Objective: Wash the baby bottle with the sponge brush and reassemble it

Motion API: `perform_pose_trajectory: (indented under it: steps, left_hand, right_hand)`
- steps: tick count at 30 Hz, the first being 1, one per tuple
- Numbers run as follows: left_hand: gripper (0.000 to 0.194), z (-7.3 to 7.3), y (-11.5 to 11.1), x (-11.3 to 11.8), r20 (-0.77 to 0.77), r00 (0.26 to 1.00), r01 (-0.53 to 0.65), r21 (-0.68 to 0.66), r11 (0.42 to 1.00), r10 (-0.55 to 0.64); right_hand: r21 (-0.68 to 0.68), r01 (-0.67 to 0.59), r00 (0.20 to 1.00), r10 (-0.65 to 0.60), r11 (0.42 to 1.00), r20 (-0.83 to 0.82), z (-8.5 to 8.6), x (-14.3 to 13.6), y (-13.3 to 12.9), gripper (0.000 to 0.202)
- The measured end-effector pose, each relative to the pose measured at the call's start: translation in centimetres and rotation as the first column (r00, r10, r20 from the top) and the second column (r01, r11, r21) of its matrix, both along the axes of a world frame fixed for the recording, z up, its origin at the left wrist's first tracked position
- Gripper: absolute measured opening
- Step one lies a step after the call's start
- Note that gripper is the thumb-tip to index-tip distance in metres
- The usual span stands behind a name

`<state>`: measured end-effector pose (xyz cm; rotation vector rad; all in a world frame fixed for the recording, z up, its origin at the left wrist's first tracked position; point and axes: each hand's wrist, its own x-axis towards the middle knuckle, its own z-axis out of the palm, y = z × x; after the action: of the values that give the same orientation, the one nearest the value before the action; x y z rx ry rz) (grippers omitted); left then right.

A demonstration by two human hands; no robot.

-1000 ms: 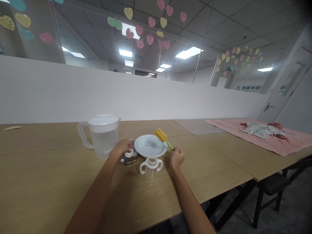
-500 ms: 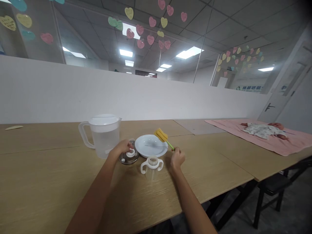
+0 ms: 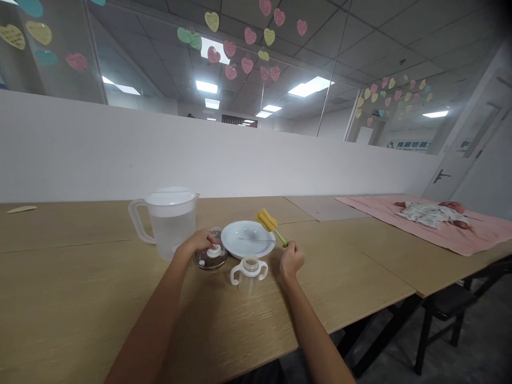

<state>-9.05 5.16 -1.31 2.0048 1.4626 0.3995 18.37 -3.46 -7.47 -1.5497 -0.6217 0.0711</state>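
Observation:
A bottle brush with a yellow sponge head [image 3: 266,220] and a green handle is held by its handle in my right hand [image 3: 292,260]. Its head is raised over the right rim of a white bowl [image 3: 232,245]. My left hand [image 3: 200,241] is over a round metal dish [image 3: 206,263], its fingers closed at a white bottle collar [image 3: 214,251] there; their tips are partly hidden. A small white piece [image 3: 201,263] also lies in the dish. In front of the bowl stands a clear baby bottle [image 3: 249,282], uncapped and upright, with two white handles.
Left of the dish stands a lidded plastic pitcher [image 3: 174,229] of clear liquid. At the far right a baby doll [image 3: 434,214] lies on a pink cloth [image 3: 380,213]. The wooden table [image 3: 80,298] meets a white wall at the back. A dark chair [image 3: 448,314] is beyond its front edge.
The brush head has shifted slightly up and to the right. My left hand has moved very little, staying at the metal dish. The bottle, bowl and pitcher stay in place.

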Motion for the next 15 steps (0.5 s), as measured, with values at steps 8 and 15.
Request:
perform_pose_trajectory:
  steps: [8,15]
  left_hand:
    - [0.022,-0.08,0.18,-0.01,0.02,1.0,-0.021,-0.001,1.0,0.021]
    - [0.017,-0.02,-0.07,0.45,-0.018,0.999,-0.035,0.0,0.999,0.035]
  right_hand:
    - [-0.015,-0.001,1.0,0.001,1.0,-0.022,0.17,-0.07,-0.11,0.031]
    - [-0.023,0.008,1.0,-0.008,1.0,-0.012,0.12,-0.04,-0.04,0.032]
